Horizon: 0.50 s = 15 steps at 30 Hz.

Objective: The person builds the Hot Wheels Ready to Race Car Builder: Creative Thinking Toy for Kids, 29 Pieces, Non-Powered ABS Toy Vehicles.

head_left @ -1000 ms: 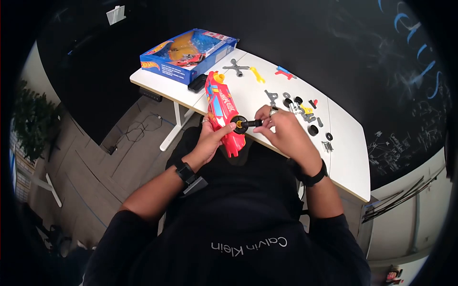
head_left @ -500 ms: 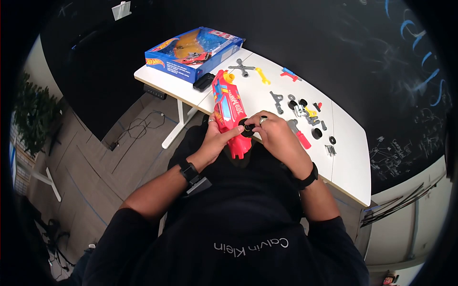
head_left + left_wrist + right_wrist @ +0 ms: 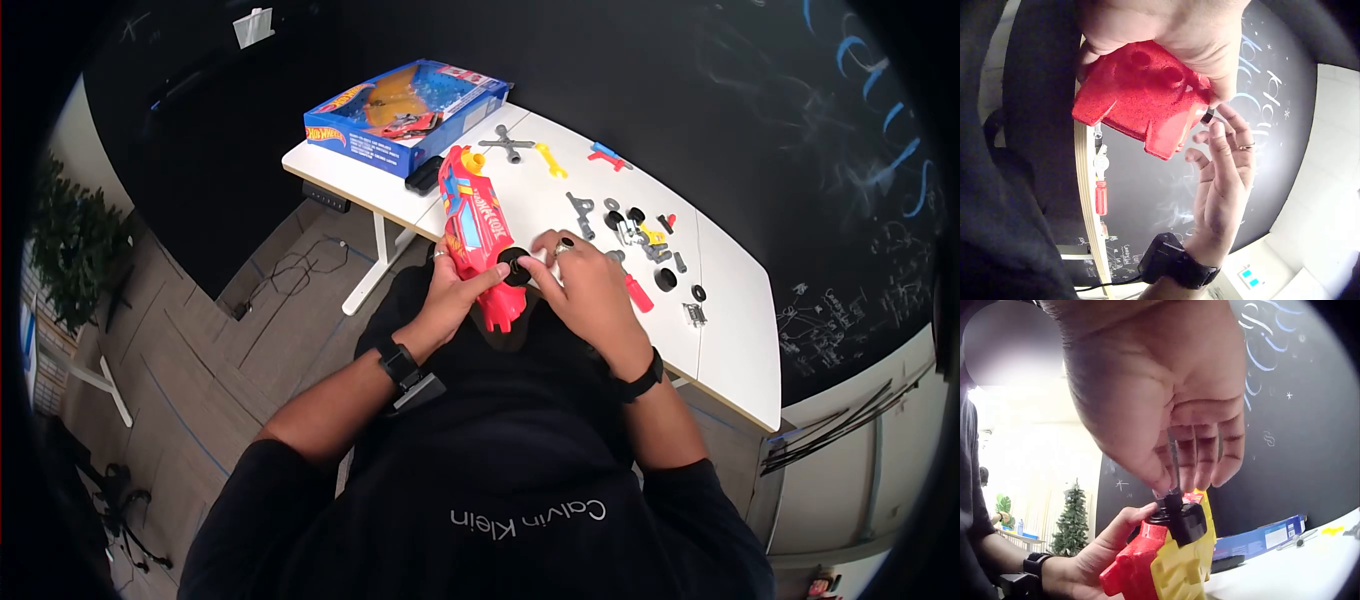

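Note:
My left hand (image 3: pixel 452 300) holds a red toy car body (image 3: pixel 482 222) on its side above the table's near edge. The left thumb lies by a black wheel (image 3: pixel 514 267) on the car's flank. In the right wrist view the car's yellow underside (image 3: pixel 1175 569) shows beside the wheel. A short black peg (image 3: pixel 1171 502) stands out from the wheel's middle. My right hand (image 3: pixel 592 288) pinches this peg between thumb and forefinger, the other fingers held away from it. In the left wrist view the peg's end (image 3: pixel 1208 116) shows at the right fingertips.
A blue toy box (image 3: pixel 375 150) stands at the table's far left. A grey cross wrench (image 3: pixel 508 145), a yellow wrench (image 3: pixel 550 160), a red-handled screwdriver (image 3: pixel 638 293), loose black wheels (image 3: pixel 665 280) and a chrome part (image 3: pixel 694 314) lie on the white table (image 3: pixel 735 370).
My right hand has moved in toward the wheel; a second ago the long black peg stuck out plainly to the right. The red screwdriver handle, hidden then, now shows beside my right hand.

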Available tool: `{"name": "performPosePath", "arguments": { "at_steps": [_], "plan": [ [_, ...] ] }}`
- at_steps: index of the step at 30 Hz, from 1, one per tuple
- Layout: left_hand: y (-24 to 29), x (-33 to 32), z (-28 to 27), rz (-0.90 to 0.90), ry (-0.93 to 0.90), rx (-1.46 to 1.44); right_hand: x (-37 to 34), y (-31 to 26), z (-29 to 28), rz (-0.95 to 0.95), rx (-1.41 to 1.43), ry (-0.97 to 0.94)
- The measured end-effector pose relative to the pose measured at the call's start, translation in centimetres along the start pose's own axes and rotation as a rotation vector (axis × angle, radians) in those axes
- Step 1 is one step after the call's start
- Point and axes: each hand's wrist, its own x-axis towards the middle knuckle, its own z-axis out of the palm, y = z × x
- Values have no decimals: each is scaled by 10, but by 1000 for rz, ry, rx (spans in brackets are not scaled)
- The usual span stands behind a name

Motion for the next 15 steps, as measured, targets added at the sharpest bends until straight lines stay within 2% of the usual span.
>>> {"name": "performPosePath", "arguments": {
  "at_steps": [1,3,7,9,10,12,13,15],
  "plan": [
    [-2,0,-1,26,-6,-9,-2,2,2,2,3,-4],
    [-6,0,-5,24,-3,23,-3,10,8,-290,156,119],
    [-7,1,-4,42,0,85,-2,21,14,-286,56,125],
    [-5,0,-3,49,-7,63,-4,18,7,-149,-207,-65],
    [-5,-1,-3,55,-15,40,-5,16,5,-150,-205,-64],
    [-5,-1,-3,63,-18,41,-7,12,4,-158,22,68],
    [-5,-1,-2,71,-20,40,-7,12,4,-158,22,68],
    [-5,-1,-2,67,-22,28,-7,12,6,-289,77,167]
  ]
}}
